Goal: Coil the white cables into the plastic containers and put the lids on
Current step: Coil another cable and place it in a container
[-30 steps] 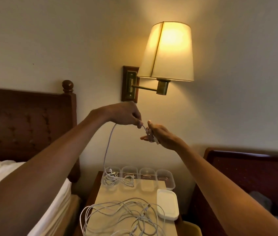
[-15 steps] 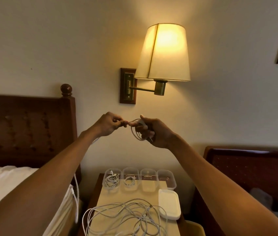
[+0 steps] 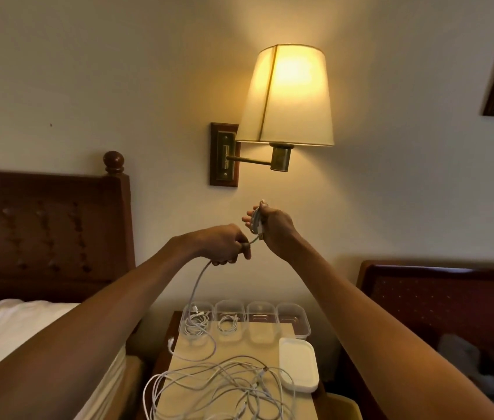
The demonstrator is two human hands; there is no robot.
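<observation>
The thin white cable (image 3: 196, 284) I am winding is up in the air in front of me, between my two hands and well above the table. My right hand (image 3: 273, 228) is closed around a small bundle of its loops, fingers curled over the turns and thumb on top. My left hand (image 3: 224, 245), just below and beside it, is clenched on the same cable, pinching a short stretch that runs across to the bundle. From my left fist the rest of it hangs down toward the beige-topped table (image 3: 245, 348), reaching the leftmost of four clear plastic containers (image 3: 294, 321) that stand in a row along the far edge; I cannot tell whether it joins the coil lying in that one. The second container from the left holds a smaller coil of white cable. Nearer to me, a tangle of loose white cables (image 3: 224, 386) sprawls across the tabletop and spills over its left edge. A stack of white rounded-rectangle lids (image 3: 298, 363) sits just right of the tangle, in front of the rightmost container. On the wall above, a lit brass lamp with a cream shade (image 3: 288, 95) glows. A bed with white sheets (image 3: 12, 328) and a dark wooden headboard (image 3: 42, 231) stands to my left.
</observation>
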